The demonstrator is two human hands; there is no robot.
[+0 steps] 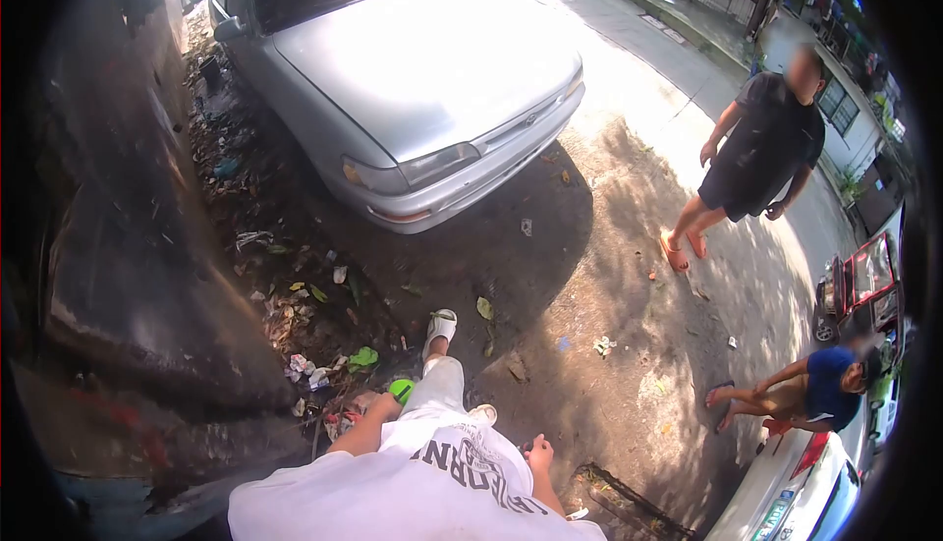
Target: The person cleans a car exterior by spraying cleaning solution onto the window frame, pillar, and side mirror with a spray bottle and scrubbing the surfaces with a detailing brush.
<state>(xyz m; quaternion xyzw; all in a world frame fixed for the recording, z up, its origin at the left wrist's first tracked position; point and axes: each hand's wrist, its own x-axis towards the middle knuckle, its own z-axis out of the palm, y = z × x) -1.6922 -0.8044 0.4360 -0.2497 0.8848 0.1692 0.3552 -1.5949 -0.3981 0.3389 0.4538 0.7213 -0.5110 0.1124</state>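
My left hand [379, 406] hangs beside my left leg, its fingers closed on a bright green rounded object [401, 390] whose exact kind I cannot make out. At my right side, my right hand [538, 452] is held low with its fingers curled in. What it holds, if anything, is too small to tell. I wear a white printed shirt [442, 482] and light trousers, and one foot in a pale sandal [441, 329] is stepped forward on the dirt.
A silver car [422, 69] stands ahead, beside a dark wall [147, 276] on the left. Litter and leaves [295, 330] lie along the wall. Two people stand at the right, one in black [776, 133], another in blue [833, 389], near a white vehicle [786, 492].
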